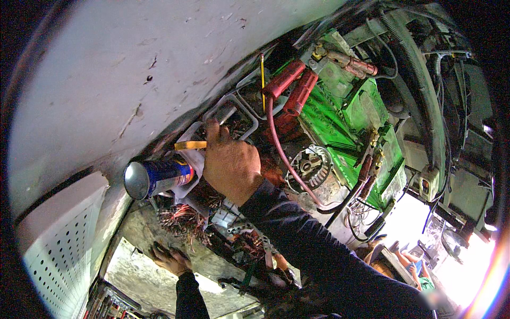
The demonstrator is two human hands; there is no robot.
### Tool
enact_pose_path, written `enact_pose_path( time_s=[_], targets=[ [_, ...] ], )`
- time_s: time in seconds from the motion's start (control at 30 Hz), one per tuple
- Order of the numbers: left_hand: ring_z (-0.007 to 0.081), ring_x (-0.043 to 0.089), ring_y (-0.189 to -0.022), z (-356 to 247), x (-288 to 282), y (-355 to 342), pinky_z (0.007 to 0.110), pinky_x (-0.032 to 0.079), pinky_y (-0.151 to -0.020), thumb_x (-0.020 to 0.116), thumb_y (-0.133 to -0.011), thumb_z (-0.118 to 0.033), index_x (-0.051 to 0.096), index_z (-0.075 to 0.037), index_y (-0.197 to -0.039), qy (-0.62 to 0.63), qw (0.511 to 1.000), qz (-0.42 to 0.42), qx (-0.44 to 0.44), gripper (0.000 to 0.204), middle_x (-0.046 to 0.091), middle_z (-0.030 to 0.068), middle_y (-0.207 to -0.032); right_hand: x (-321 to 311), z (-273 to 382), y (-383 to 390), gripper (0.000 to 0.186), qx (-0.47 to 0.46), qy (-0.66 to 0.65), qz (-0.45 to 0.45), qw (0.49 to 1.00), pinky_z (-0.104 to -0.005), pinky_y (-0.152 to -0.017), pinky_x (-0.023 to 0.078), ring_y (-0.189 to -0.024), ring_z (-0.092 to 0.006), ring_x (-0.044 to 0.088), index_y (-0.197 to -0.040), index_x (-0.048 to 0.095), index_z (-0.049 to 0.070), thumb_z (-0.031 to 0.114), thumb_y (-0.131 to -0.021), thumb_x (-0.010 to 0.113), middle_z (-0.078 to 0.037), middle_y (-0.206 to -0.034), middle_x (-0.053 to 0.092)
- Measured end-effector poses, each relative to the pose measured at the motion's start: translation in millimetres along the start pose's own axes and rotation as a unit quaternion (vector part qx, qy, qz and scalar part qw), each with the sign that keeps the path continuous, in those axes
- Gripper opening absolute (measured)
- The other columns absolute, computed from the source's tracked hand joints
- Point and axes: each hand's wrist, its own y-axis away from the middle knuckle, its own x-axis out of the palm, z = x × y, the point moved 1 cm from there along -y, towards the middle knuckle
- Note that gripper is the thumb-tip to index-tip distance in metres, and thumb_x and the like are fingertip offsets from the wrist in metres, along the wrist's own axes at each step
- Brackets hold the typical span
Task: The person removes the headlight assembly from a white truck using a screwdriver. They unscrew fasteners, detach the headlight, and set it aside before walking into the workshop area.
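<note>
My right hand (232, 164) reaches over a row of translucent plastic bins, its fingers bent down at the edge of a bin (249, 114) that holds small dark parts. Most of its fingertips are hidden, so I cannot see whether anything is pinched in them. Beside its thumb side lies a flat yellow-orange piece (190, 144); whether the hand touches it is unclear. Just left of that, a blue spray can (164, 176) lies tilted with its silver base outward. Lower left, my left hand (171, 259) rests on the stained bench (138, 266), fingers spread and holding nothing.
Red-handled clamps (292, 87) with a red cable sit by green batteries (345, 122) at right. A round alternator part (309, 167) stands below them. Copper wire scraps (180, 220) lie between my hands. A yellow pencil (262, 80) stands behind; a person (417, 268) is far right.
</note>
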Motion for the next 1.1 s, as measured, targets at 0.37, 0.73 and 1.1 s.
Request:
enact_pose_path(
  time_s=[0.37,0.73,1.1],
  targets=[
    [0.0472,0.039,-0.14,6.2,2.5,2.0,0.062,0.033,-0.113,0.038,-0.097,-0.077,0.047,-0.011,-0.153,0.001,1.0,0.004,0.001,0.087,0.041,0.0248,-0.155,-11.7,-17.4,-34.6,0.043,-0.045,-0.04,-0.116,0.991,-0.049,-0.076,0.059,-0.089,-0.0395,0.07,-0.124,0.057,0.0,0.016,-0.084,0.066,-0.019,-0.104,0.066],
    [0.0488,0.039,-0.139,7.8,4.7,5.5,0.064,0.032,-0.112,0.043,-0.094,-0.075,0.047,-0.015,-0.153,0.003,1.0,0.014,-0.022,0.084,0.043,0.0278,-0.15,-50.4,-51.4,22.9,0.024,-0.167,-0.176,-0.234,0.941,-0.0467,-0.074,0.055,-0.082,-0.0412,0.064,-0.1,0.066,-0.001,0.004,-0.077,0.07,-0.02,-0.091,0.064],
    [0.0468,0.038,-0.141,-2.5,0.9,7.5,0.062,0.029,-0.114,0.037,-0.098,-0.073,0.046,-0.009,-0.153,-0.002,0.999,0.031,-0.011,0.086,0.04,0.0275,-0.154,-51.7,-138.1,8.2,0.025,-0.13,-0.075,-0.155,0.977,-0.0519,-0.077,0.055,-0.086,-0.0481,0.065,-0.111,0.067,-0.002,0.013,-0.092,0.06,-0.028,-0.094,0.067]
  ],
)
